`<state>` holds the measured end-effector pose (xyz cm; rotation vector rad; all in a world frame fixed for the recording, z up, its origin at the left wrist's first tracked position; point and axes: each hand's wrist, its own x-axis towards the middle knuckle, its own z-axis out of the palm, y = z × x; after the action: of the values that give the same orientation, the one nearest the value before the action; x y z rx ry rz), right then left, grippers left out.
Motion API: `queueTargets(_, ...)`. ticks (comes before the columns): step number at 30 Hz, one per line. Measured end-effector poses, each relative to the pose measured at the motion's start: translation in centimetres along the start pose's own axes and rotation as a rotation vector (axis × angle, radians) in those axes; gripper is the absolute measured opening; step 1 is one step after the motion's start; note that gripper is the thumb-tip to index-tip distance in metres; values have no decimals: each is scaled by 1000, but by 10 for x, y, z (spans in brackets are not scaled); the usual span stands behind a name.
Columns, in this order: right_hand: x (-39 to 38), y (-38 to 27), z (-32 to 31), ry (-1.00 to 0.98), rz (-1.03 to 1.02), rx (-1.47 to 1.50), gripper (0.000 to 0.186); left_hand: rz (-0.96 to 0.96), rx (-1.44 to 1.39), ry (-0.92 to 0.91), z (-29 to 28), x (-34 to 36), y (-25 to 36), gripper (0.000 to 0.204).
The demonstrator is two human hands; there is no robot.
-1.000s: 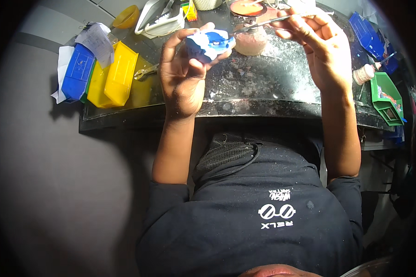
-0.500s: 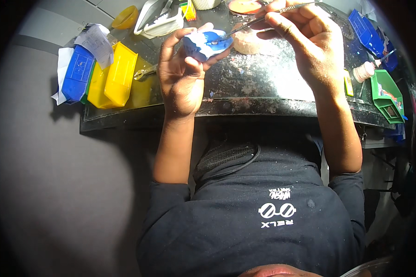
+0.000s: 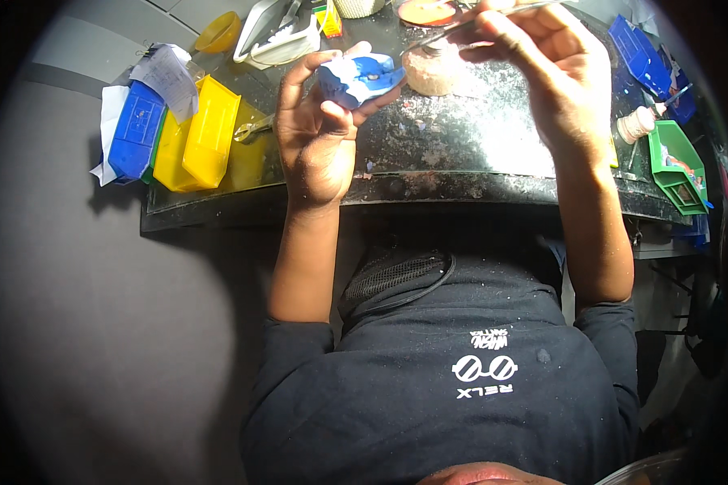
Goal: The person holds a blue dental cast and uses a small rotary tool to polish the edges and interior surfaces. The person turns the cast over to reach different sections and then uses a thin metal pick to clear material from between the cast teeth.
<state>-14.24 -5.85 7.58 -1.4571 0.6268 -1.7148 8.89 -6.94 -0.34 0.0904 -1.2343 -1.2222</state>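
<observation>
My left hand [image 3: 319, 149] holds a blue and white dental model [image 3: 357, 81] above the bench, its fingers and thumb wrapped about the sides. A horseshoe-shaped opening in the blue part faces to the right. In my right hand [image 3: 570, 89] is a thin metal dental carving tool [image 3: 451, 35], pinched between thumb and fingers. Its tip points left and down, just right of the model and apart from it. Behind that tip stands a round pinkish block [image 3: 430, 74] with a small metallic piece on top.
Yellow bins [image 3: 206, 137] and a blue bin [image 3: 137, 129] with papers stand at the left bench edge. Pliers [image 3: 253, 128] lie beside them. A white tray [image 3: 279, 48] and a yellow bowl [image 3: 218, 32] are farther back. At right are a green bin [image 3: 678, 174] and a blue bin [image 3: 639, 56].
My right hand has moved slightly right, drawing the carving tool's tip away from the opening of the dental model. The left hand and model have barely shifted.
</observation>
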Motion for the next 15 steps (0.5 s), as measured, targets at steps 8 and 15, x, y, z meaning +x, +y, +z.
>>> queueTargets(8, 32, 16, -57, 112, 3, -283, 23, 28, 112, 39, 2, 0, -3, 61)
queueTargets(15, 34, 33, -62, 115, 86, -267, 25, 316, 710, -122, 5, -4, -11, 54)
